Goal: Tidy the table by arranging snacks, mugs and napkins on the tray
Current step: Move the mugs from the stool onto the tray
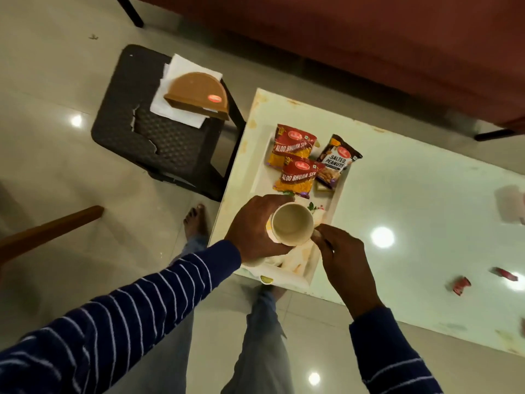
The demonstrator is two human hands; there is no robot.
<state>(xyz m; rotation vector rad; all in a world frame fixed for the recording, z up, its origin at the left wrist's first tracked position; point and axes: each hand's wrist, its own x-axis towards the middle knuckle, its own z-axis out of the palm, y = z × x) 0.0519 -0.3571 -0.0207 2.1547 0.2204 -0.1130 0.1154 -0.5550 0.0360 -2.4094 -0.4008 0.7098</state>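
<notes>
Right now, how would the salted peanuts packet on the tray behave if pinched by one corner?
The dark foil salted peanuts packet looks crinkled and small, so probably floppy and light. Its glossy film may be slippery. It overlaps a red-and-yellow aloo bhujia packet on the white tray, so lifting might nudge that.

- Mug (292, 224): cream inside and at the rim, with a touch of yellow on its outer wall.
- Tray (262, 173): white, with a small green leaf print near the mug.
- Two aloo bhujia packets (292, 145) (298, 176): red tops, yellow-orange lower halves, white lettering.
- Salted peanuts packet (336, 162): dark brown with a white label panel and a red logo.
- Table (412, 200): pale, glossy off-white with yellowish stains along its edges.
- Sleeves (113, 317): navy with thin white stripes.
- Stool (136, 115): dark grey-black with a woven texture.
- Napkins (181, 69): white.
- Half-round box (196, 93): tan brown with a red oval logo.
- Small wrappers (461, 285): red.
- Sofa (369, 38): rust red.
</notes>
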